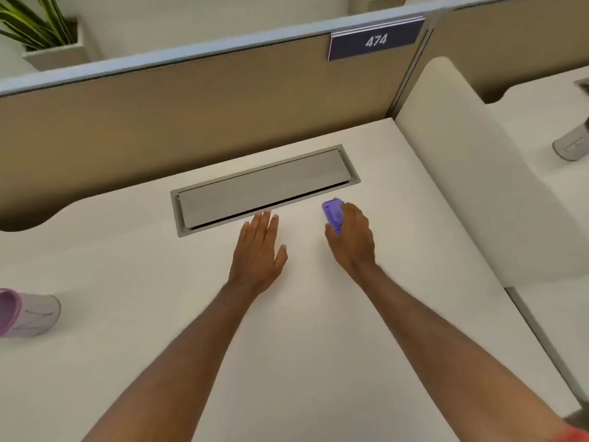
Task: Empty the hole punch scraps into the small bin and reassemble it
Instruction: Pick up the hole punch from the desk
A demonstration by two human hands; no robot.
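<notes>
A small purple hole punch (331, 213) stands on the white desk (318, 346), just in front of the right end of the grey cable hatch. My right hand (352, 237) is wrapped around its right side, thumb below it and fingers curled over it. My left hand (259, 250) lies flat on the desk to the left of the punch, fingers apart and pointing at the hatch, holding nothing. A small bin with a pink rim (27, 314) lies at the desk's left edge, partly cut off by the frame.
The grey cable hatch (264, 189) is set into the desk in front of a tan partition (191, 116) with a sign reading 474. A cream side panel (471, 173) borders the desk on the right. A grey cup (572, 145) stands on the neighbouring desk.
</notes>
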